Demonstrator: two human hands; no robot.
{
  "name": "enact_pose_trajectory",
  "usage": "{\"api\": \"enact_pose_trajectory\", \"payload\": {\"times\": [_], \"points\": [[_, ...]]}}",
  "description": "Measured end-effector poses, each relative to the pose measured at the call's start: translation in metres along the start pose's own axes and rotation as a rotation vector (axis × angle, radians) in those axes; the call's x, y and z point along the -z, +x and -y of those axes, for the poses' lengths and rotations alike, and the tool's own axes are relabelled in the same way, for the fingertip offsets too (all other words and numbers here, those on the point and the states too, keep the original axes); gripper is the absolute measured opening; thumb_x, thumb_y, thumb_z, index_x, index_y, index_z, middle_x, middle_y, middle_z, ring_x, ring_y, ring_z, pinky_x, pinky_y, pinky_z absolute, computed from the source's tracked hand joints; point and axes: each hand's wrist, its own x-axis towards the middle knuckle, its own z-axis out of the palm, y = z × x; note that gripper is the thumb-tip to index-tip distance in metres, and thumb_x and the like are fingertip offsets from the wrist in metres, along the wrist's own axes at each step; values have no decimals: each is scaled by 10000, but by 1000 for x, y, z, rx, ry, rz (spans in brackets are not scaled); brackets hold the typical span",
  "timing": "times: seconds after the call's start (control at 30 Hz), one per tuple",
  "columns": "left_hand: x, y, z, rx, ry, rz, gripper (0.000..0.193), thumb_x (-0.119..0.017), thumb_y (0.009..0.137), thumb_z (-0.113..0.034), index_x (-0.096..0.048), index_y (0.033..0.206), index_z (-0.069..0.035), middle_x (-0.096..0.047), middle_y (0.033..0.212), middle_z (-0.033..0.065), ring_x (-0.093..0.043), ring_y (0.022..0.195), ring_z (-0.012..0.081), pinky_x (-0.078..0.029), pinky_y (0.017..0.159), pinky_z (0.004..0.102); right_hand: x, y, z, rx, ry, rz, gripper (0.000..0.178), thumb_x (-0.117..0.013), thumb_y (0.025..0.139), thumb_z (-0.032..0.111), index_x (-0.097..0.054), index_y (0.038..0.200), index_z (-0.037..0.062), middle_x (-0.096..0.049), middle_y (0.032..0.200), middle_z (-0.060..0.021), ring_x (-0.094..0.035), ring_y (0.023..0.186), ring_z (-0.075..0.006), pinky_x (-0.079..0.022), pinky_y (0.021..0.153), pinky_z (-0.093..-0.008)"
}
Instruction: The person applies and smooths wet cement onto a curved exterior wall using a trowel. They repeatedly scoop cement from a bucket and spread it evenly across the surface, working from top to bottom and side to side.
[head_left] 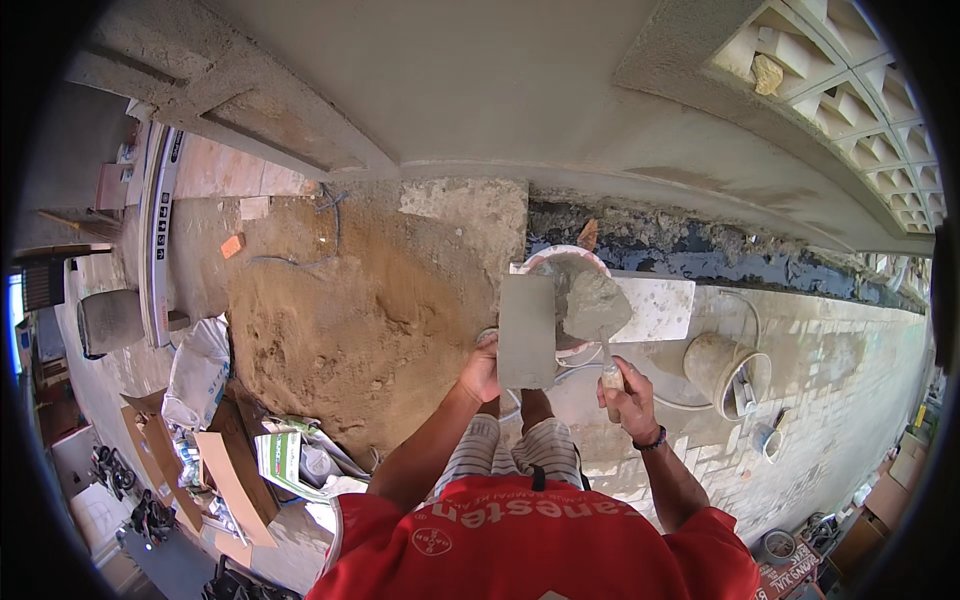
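Observation:
In my right hand (630, 400) is a trowel (612, 378), its wooden handle wrapped by my fingers. The blade is hidden under a heap of wet grey mortar (597, 303). That heap hangs over the right part of a round bucket (598, 258), which has more mortar inside. My left hand (481, 372) is closed at the left side of a flat rectangular plastering float (527, 335). The float's grey face is turned up and covers the bucket's left part. Its handle is mostly hidden by the board and my fingers.
A pale slab (662, 308) lies right of the bucket, with a dirty pail (715, 368) beyond it. Sand (330, 330) spreads to the left. A plastered wall (500, 80) stands ahead, with a dark trench (700, 250) at its foot. Open cardboard boxes (235, 480) stand lower left.

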Motion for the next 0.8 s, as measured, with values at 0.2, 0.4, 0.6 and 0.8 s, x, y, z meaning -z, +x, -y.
{"api": "enact_pose_trajectory", "payload": {"times": [0.2,0.4,0.6,0.8], "points": [[-88,-40,-5,30,-50,224,362,-602,952,-166,-588,1287,-30,-666,1231,100,-673,1075,244,-561,919,416,-17,29,29,426,-551,-107,382,-685,825,96,-597,1184,0,-611,938,-146,-604,790,-272,-503,714,-373],[-131,-68,-6,55,-131,346,454,-597,938,-159,-532,1366,-23,-638,1304,111,-647,1148,259,-540,966,434,-21,75,29,784,-747,-185,403,-749,734,88,-617,1110,27,-581,1010,-165,-591,901,-354,-503,758,-451],[-131,-71,-4,-23,-86,410,509,-603,929,-168,-496,1404,-22,-624,1332,117,-640,1167,263,-531,984,428,-12,82,16,678,-596,-186,376,-762,725,85,-600,1060,31,-546,1052,-158,-577,921,-343,-494,760,-425],[-128,-69,-4,-28,-103,404,511,-615,928,-190,-494,1399,-34,-635,1302,107,-646,1148,260,-537,971,434,-1,77,-10,501,-532,-221,358,-765,747,107,-616,1063,26,-545,1074,-155,-580,931,-333,-496,782,-392]]}}
